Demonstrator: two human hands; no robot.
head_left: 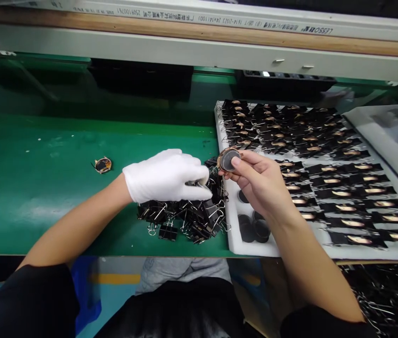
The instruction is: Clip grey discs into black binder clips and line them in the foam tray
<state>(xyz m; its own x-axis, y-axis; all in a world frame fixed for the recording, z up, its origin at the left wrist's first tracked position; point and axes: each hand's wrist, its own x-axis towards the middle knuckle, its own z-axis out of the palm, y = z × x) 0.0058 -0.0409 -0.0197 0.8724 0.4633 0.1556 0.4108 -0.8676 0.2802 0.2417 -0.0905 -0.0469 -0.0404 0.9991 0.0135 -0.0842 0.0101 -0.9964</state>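
Note:
My right hand (260,180), bare, pinches a round watch case (230,160) between thumb and fingers. It has a gold-coloured rim and a dark grey disc facing me, with the thumb pressed on the disc. My left hand (167,176), in a white glove, is closed just left of the watch case. Metal and black parts of a binder clip (196,183) show between its fingers, mostly hidden by the glove. Beneath that hand lies a heap of black binder clips (199,220) with wire handles. Another watch case (103,165) rests apart on the green table.
A white foam tray (234,230) on the right holds rows of gold-rimmed pieces clamped in black clips (343,206). Dark round discs (251,228) lie in its near left corner. A shelf edge (199,51) crosses above the green table (43,197); more clips (392,295) sit below right.

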